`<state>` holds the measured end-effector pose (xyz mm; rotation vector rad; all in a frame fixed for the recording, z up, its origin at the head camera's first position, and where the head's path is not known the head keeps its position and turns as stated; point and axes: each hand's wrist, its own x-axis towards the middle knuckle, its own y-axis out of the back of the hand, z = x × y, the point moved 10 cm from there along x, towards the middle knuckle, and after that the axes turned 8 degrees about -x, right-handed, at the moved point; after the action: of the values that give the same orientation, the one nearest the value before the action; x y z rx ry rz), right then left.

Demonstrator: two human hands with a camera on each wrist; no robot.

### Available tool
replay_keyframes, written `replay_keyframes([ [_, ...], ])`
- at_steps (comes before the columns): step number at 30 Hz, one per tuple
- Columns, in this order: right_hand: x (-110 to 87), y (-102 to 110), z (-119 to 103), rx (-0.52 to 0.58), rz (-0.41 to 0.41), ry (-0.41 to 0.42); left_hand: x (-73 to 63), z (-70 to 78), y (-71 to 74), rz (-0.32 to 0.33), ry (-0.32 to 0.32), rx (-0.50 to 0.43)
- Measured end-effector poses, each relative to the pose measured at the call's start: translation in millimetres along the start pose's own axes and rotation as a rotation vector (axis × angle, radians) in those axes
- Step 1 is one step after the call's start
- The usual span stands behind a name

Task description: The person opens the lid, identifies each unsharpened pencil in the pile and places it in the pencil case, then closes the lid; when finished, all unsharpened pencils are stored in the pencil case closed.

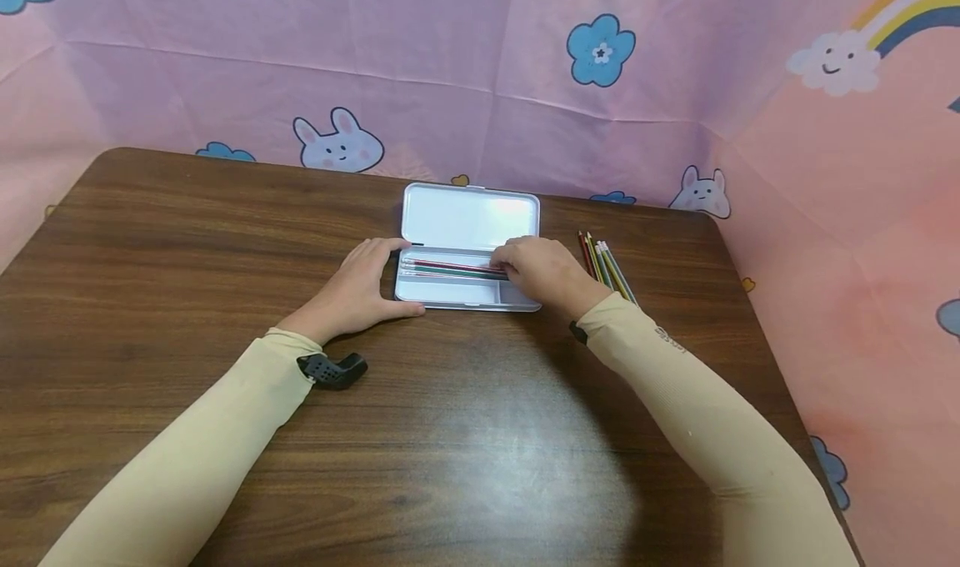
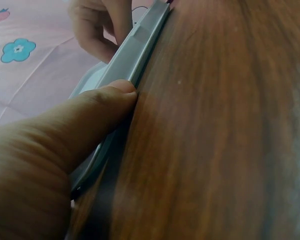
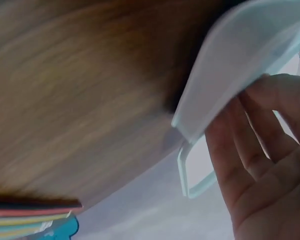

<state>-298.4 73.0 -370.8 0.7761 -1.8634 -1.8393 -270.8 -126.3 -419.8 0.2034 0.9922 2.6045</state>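
An open silver pencil case (image 1: 450,293) lies on the wooden table (image 1: 187,242), its lid (image 1: 471,217) flat behind the tray. Red and green pencils (image 1: 450,268) lie in the tray's long compartment. My left hand (image 1: 367,288) grips the case's left end, thumb (image 2: 90,115) pressed on the front wall (image 2: 140,45) and index finger at the back corner. My right hand (image 1: 536,271) hovers over the tray's right part, its curled fingers (image 3: 255,150) pinching the right ends of those pencils. The case's corner (image 3: 230,65) shows beside that palm.
A bundle of several loose coloured pencils (image 1: 606,267) lies on the table just right of the case, also seen as pencils (image 3: 30,215) in the right wrist view. Pink patterned cloth (image 1: 600,50) walls the table's back and right sides. A small compartment (image 1: 517,294) sits under my right wrist.
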Motion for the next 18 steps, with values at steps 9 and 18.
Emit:
replay_keyframes([
  [9,-68.0,27,50,0.089,0.171,-0.061,-0.2,-0.9,-0.5,0.005,-0.005,-0.001],
  [18,-177.1,-15,157,0.406,0.065,-0.470,-0.1,-0.4,-0.4,0.011,-0.012,-0.001],
])
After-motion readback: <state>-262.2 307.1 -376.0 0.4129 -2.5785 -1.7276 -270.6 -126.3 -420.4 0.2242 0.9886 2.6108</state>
